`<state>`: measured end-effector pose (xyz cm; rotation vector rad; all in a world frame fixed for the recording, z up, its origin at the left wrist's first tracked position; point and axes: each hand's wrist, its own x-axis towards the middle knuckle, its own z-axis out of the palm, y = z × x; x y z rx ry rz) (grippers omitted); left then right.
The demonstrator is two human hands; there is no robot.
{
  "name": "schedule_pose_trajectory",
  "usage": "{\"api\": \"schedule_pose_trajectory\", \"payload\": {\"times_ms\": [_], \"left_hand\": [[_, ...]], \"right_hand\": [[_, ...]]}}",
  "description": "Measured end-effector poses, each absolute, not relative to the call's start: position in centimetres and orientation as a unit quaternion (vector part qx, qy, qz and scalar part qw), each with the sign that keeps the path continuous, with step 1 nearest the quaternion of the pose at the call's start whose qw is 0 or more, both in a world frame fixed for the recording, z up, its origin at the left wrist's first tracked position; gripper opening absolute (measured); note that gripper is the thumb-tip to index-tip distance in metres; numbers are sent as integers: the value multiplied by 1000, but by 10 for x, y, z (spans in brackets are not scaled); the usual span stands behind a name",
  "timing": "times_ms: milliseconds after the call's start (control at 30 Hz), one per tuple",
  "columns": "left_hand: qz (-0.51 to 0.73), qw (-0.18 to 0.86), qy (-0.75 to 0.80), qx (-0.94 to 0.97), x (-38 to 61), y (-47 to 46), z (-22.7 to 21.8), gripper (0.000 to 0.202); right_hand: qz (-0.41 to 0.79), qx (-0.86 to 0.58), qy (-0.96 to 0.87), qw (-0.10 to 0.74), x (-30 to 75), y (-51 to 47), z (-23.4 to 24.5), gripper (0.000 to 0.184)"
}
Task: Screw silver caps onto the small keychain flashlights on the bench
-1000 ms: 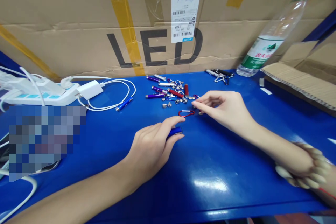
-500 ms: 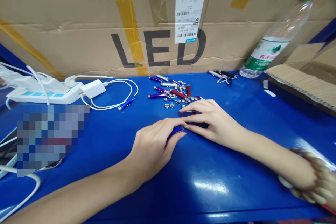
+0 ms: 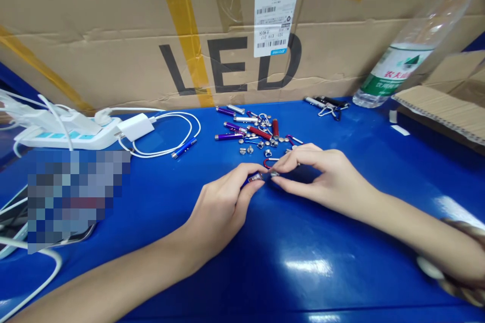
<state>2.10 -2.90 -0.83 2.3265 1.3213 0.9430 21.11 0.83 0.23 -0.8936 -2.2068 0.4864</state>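
My left hand [image 3: 222, 207] is closed around a small blue pen-light [image 3: 253, 179], whose metal end pokes out past my thumb. My right hand [image 3: 322, 176] pinches a tiny silver part [image 3: 273, 174] right against that open end, fingertips of both hands almost touching. A red carabiner clip [image 3: 267, 162] lies on the blue table [image 3: 303, 262] just behind my fingers. Farther back is a scattered pile of purple, red and silver pen-lights [image 3: 246, 128] with loose caps and button cells.
A big cardboard box marked LED [image 3: 227, 65] walls off the back. A white power strip [image 3: 56, 133], charger and cable lie at left, with a lone blue pen-light [image 3: 184, 148]. A plastic bottle [image 3: 409, 55] and corrugated cardboard [image 3: 443, 111] stand at right, plus black pen-lights [image 3: 328, 105].
My right hand left the pile, came back toward me and brought a small silver part up to the end of the blue pen-light. My left hand tilted the pen-light up slightly.
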Motion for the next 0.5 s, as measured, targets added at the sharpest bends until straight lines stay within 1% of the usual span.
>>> {"api": "schedule_pose_trajectory", "payload": {"times_ms": [200,300,367,500], "left_hand": [[302,189,437,826,20,-30,-7,17],[297,198,439,825,21,-29,-7,17],[297,201,442,822,21,-29,-7,18],[296,210,445,818,21,-28,-9,20]], "right_hand": [[235,-402,-766,443,207,3,7,12],[264,-429,-730,462,205,-1,8,17],[279,-429,-722,466,205,-2,9,16],[299,-401,-736,457,204,-4,10,6]]}}
